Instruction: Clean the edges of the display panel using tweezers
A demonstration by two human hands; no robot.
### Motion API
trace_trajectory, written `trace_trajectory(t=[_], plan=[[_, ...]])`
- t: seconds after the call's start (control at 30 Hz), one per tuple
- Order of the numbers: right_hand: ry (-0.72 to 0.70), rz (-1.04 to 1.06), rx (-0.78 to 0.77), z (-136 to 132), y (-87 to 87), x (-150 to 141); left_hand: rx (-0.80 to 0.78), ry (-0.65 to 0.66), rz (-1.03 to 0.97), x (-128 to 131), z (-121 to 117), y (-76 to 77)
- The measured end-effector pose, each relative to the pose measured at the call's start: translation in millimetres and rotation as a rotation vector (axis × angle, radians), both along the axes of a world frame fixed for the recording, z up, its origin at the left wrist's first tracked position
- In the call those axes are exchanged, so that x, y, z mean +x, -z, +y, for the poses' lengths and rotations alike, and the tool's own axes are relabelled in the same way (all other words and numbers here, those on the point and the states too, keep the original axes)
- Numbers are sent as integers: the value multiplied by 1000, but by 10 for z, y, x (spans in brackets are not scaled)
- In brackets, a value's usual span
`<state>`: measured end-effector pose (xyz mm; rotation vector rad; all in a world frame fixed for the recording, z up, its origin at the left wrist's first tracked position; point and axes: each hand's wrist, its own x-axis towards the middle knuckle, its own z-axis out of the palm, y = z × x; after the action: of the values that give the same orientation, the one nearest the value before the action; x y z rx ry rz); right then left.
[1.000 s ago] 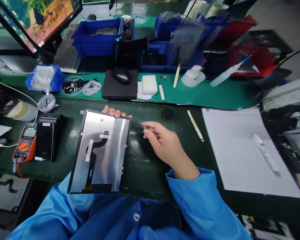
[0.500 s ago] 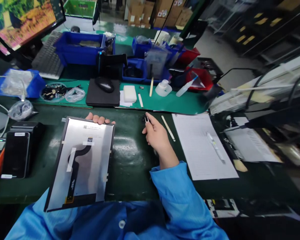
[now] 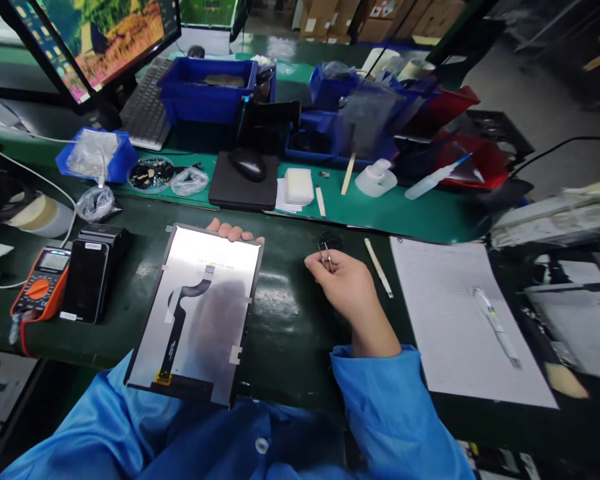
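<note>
My left hand [image 3: 233, 231] is closed over the far edge of a tablet display panel [image 3: 215, 327], with only the fingertips showing. The panel's silvery back faces up, crossed by a black flex cable [image 3: 175, 337] and bits of tape; its near end rests against my blue smock. To the right, my right hand [image 3: 347, 283] is closed around metal tweezers [image 3: 327, 257], whose two thin prongs point away from me. Just past the prongs lies a small dark tangle [image 3: 330, 239] that I cannot make out. A pale stick [image 3: 379, 268] lies right of that hand.
Lined paper [image 3: 460, 320] with a pen [image 3: 497, 327] lies at right. On the left stand a phone [image 3: 85, 283] and an orange multimeter [image 3: 41, 287]. Along the back are a mouse [image 3: 247, 164], a white pad [image 3: 299, 186], a dispenser bottle [image 3: 377, 179] and blue bins [image 3: 205, 93].
My view has swung left, bringing the whole multimeter into sight. The right hand has turned, so the tweezers' prongs show more clearly. My left hand still grips the panel.
</note>
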<state>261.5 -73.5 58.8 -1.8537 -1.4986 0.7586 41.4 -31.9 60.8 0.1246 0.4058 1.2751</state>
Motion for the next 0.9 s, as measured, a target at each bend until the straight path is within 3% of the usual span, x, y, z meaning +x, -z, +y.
trace_trajectory(t=[0.1, 0.3, 0.37, 0.57, 0.9], plan=[[-70, 3, 32, -39, 59, -97, -5, 4, -223, 27, -41, -45], [-79, -40, 196, -98, 16, -254, -80, -49, -222, 69, -71, -143], [-95, 47, 232, -139, -43, -334, -53, -19, -238, 68, -61, -120], [-288, 588, -61, -274, -116, -608, -32, 100, -141, 114, -62, 31], [-271, 792, -255, -301, -83, -682, -7, 136, -172, 181, -141, 35]])
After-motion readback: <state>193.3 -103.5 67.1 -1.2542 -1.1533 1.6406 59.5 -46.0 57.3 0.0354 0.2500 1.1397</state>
